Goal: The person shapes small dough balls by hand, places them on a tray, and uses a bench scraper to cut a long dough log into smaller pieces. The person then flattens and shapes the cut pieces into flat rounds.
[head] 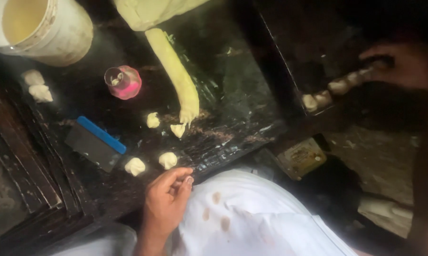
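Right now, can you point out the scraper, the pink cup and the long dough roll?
scraper [93, 142]: head view, on its dark blade.
pink cup [124, 82]: head view, on its side.
long dough roll [176, 71]: head view, on its middle.

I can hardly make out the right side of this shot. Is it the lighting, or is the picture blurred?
Both, in the head view: light falls mainly on the pale dough rope, the white bucket and the wet, glinting dark worktop; the right side sinks into shadow, where the right hand is dim and smeared by blur. The left hand is lit but soft-edged.
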